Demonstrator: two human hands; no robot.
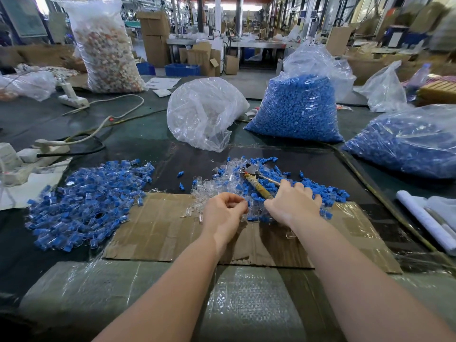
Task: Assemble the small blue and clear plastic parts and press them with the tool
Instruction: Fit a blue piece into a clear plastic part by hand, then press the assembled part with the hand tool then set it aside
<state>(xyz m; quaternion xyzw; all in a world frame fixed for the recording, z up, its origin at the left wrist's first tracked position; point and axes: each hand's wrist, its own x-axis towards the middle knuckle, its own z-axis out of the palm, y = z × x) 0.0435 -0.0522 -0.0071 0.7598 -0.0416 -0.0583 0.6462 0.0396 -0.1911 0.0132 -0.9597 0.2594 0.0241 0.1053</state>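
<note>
Two hands are in the loose mix of clear and blue parts [246, 186] at 12 o'clock of the cardboard [160, 228]. Left hand [223, 213] has fingers curled, pinching what looks like a clear piece. Right hand [293, 203] lies fingers-forward on the blue bits, beside the pliers [256, 180]; can't tell if it grips. Finished pile [88, 203] sits at 9 o'clock. Tip: seat the plug straight before squeezing.

At twelve o'clock we see glossy, crinkled clear plastic bags [204, 112]; at two, matt blue plastic parts [296, 112] inside another. Centre, the tool [256, 180] shows bare metal jaws and a worn, rough-wrapped handle. Matt brown cardboard [160, 225] carries shiny tape; the clear parts [209, 187] glint.
</note>
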